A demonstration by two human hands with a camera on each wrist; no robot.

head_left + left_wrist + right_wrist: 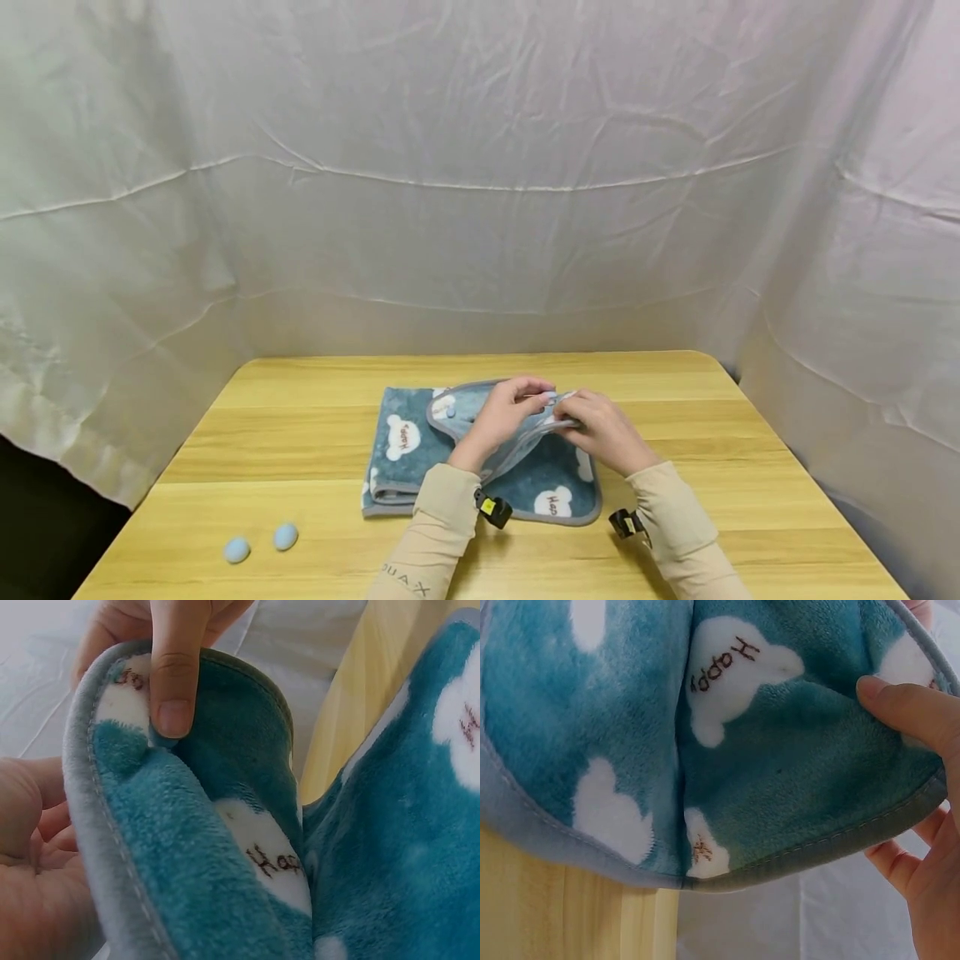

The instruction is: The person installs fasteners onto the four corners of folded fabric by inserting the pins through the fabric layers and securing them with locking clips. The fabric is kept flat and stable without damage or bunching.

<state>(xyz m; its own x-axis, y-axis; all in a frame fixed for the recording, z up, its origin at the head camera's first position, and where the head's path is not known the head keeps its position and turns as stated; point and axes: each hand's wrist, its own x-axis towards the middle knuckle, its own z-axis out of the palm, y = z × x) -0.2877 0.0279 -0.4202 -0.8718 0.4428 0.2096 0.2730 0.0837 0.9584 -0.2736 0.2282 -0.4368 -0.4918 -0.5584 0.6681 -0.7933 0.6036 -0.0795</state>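
Note:
A folded teal plush blanket (442, 450) with grey trim and white bear shapes reading "Happy" lies on the table. My right hand (603, 429) grips a raised corner of it; in the right wrist view the thumb (900, 705) presses the plush face, the other fingers behind. My left hand (506, 412) is at the same corner, thumb and finger pinching a small light blue piece (551, 398) against the cloth. In the left wrist view, cloth partly hides the left hand (41, 870). Another light blue round piece (451, 412) sits on the blanket's left corner.
Two light blue rounded pieces, one nearer the edge (237, 550) and one beside it (285, 537), lie on the wooden table (300, 442) at front left. A pale cloth curtain (480, 242) hangs behind and along both sides.

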